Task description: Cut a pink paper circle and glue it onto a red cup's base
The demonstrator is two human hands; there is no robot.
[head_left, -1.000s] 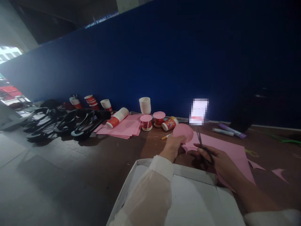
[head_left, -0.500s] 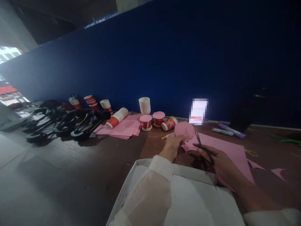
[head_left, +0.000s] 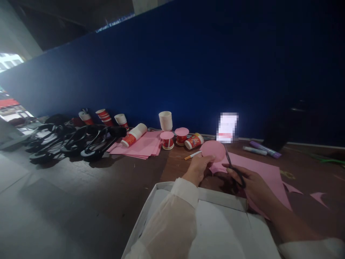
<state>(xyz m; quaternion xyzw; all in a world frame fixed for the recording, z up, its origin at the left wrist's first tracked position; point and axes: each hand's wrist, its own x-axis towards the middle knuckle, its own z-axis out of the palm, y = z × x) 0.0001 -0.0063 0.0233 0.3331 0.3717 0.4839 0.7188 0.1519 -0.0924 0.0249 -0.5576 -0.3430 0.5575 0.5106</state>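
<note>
A round pink paper disc [head_left: 212,150] is pinched at its lower left edge by my left hand [head_left: 198,167]. My right hand [head_left: 249,180] grips a pair of dark-handled scissors [head_left: 237,173], whose blades point up along the disc's right edge. Whether the blades bite into the paper I cannot tell. Beneath both hands lies a larger pink sheet [head_left: 266,176]. Left of the disc, two upside-down red paper cups [head_left: 168,144] carry pink discs on top, and another red cup [head_left: 194,141] lies on its side. A white stick with an orange end [head_left: 192,155] lies near my left hand.
A white box [head_left: 221,230] stands under my forearms. Pink sheets [head_left: 142,145] with a toppled cup stack [head_left: 134,135] lie left, beside black headsets [head_left: 94,147]. A bright phone screen [head_left: 228,127] leans against the blue partition [head_left: 188,72]. Markers [head_left: 265,148] and paper scraps [head_left: 319,198] lie right.
The pink disc has shifted slightly to the right in my left hand. My right hand and the scissors have moved a little. Everything else stays in place.
</note>
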